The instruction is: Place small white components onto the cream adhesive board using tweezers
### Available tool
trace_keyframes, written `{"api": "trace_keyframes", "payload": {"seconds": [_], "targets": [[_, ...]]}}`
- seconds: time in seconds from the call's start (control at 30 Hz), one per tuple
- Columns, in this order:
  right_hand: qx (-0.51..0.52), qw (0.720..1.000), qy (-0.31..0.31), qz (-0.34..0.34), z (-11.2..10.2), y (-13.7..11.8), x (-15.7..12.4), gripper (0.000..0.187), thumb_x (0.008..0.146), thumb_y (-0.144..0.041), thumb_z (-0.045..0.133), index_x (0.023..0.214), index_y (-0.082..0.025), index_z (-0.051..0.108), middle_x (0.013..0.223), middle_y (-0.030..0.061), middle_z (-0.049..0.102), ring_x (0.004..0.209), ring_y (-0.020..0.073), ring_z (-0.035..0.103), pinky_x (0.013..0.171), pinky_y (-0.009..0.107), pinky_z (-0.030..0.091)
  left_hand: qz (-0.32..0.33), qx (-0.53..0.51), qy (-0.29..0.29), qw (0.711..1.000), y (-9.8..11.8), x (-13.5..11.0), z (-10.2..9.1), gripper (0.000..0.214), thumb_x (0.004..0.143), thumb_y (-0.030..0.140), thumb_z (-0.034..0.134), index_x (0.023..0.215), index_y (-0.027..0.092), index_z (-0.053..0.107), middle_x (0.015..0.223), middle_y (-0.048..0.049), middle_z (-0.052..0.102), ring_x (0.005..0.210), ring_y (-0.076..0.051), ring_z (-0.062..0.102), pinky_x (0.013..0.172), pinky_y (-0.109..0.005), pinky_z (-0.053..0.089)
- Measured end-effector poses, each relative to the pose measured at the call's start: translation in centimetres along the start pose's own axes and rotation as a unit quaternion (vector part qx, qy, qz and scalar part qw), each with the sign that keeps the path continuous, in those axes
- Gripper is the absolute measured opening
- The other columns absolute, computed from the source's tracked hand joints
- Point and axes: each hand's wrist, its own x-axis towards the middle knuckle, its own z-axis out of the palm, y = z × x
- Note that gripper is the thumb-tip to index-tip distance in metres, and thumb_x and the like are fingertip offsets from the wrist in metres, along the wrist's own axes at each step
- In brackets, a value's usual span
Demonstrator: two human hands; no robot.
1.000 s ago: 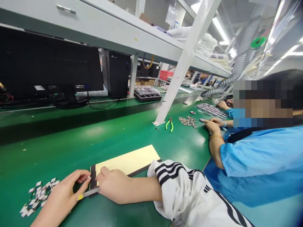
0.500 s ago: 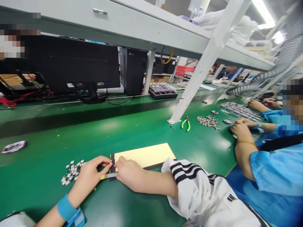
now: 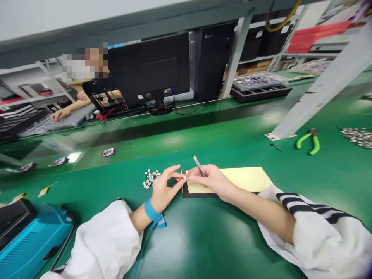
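I log the right hand [image 3: 210, 180] – grip closed on tweezers [image 3: 199, 166], tips tilted up – over a yellow card [image 3: 244, 178] near the desk [image 3: 221, 240] front edge. The left hand [image 3: 165, 186] meets a tiny white piece [image 3: 184, 177], its grip hard to judge – small white chips [image 3: 150, 178] lie just beside.
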Motion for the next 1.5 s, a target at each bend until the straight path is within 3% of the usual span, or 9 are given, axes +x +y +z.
{"api": "trace_keyframes", "payload": {"seconds": [0.13,0.3,0.5,0.87,1.1,1.23,1.37,1.47,1.5], "targets": [[0.14,0.99,-0.017,0.008,0.5,-0.3,-0.4,0.026,0.069,-0.036,0.065,0.068,-0.011,0.06,0.075,0.0029,0.058,0.062,0.0116,0.048,0.054,0.021,0.034,0.054,0.032,0.02,0.998,0.2,-0.2,0.0,0.033,0.074,0.019,0.062,0.104,0.019,0.049,0.077,-0.0009,0.068,0.067,-0.011,0.065,0.072,-0.023,0.051],[0.146,0.989,-0.006,-0.02,0.9,-0.1,-0.5,0.025,0.069,-0.036,0.065,0.066,-0.012,0.059,0.075,0.0024,0.057,0.073,0.0157,0.051,0.07,0.026,0.038,0.099,0.072,0.016,0.992,0.3,-0.1,-0.2,0.029,0.076,0.018,0.061,0.103,0.019,0.051,0.076,-0.0009,0.069,0.072,-0.013,0.066,0.073,-0.024,0.051],[0.119,0.993,0.013,0.002,1.1,-0.2,-0.6,0.028,0.067,-0.041,0.064,0.066,-0.013,0.058,0.075,0.0034,0.057,0.076,0.019,0.051,0.069,0.028,0.038,0.141,0.095,0.019,0.985,0.3,0.0,-0.3,0.028,0.076,0.017,0.06,0.102,0.019,0.051,0.076,-0.0013,0.068,0.07,-0.012,0.065,0.068,-0.024,0.05],[0.094,0.994,0.043,0.029,1.4,-0.2,-0.5,0.027,0.064,-0.04,0.063,0.061,-0.014,0.056,0.065,0.0025,0.054,0.068,0.0184,0.05,0.063,0.028,0.037,0.143,0.085,0.002,0.986,0.4,0.0,-0.1,0.025,0.074,0.014,0.062,0.097,0.018,0.052,0.077,-0.0011,0.068,0.07,-0.011,0.064,0.067,-0.022,0.051],[0.126,0.99,0.051,0.045,0.8,0.0,-0.3,0.034,0.06,-0.041,0.069,0.057,-0.015,0.047,0.062,0.0007,0.053,0.056,0.0126,0.045,0.054,0.024,0.034,0.088,0.075,0.003,0.993,0.4,-0.2,-0.2,0.023,0.075,0.021,0.062,0.096,0.018,0.053,0.076,-0.0012,0.068,0.071,-0.012,0.065,0.069,-0.023,0.052],[0.057,0.996,0.052,0.039,0.9,-0.2,-0.2,0.036,0.062,-0.046,0.067,0.063,-0.014,0.051,0.05,-0.005,0.042,0.043,0.0082,0.032,0.044,0.021,0.022,0.091,0.081,-0.014,0.992,0.3,-0.4,0.2,0.021,0.076,0.018,0.06,0.096,0.018,0.053,0.078,-0.0016,0.068,0.073,-0.012,0.064,0.07,-0.022,0.051],[-0.095,0.994,0.033,0.034,0.1,-0.6,0.2,0.021,0.068,-0.032,0.063,0.066,-0.014,0.052,0.056,-0.0032,0.048,0.048,0.0109,0.042,0.045,0.021,0.027,0.137,0.083,-0.115,0.98,-0.1,0.3,-0.6,0.029,0.078,0.022,0.057,0.106,0.016,0.05,0.091,-0.0047,0.068,0.084,-0.014,0.063,0.076,-0.024,0.05],[-0.324,0.944,0.029,0.053,-2.1,-0.5,0.9,0.001,0.074,-0.014,0.056,0.073,-0.015,0.056,0.069,-0.001,0.057,0.057,0.0133,0.05,0.05,0.021,0.032,0.071,0.167,-0.191,0.965,-0.9,2.0,-3.1,0.029,0.08,0.022,0.055,0.107,0.015,0.053,0.1,-0.0063,0.066,0.091,-0.016,0.062,0.08,-0.027,0.049],[-0.382,0.922,0.033,0.055,-2.9,-0.4,1.2,0.006,0.074,-0.01,0.055,0.074,-0.016,0.057,0.073,-0.0007,0.059,0.059,0.014,0.051,0.051,0.021,0.033,0.022,0.209,-0.21,0.955,-1.3,2.6,-4.1,0.025,0.08,0.021,0.054,0.104,0.016,0.056,0.1,-0.0057,0.066,0.091,-0.017,0.062,0.08,-0.027,0.049]]}}
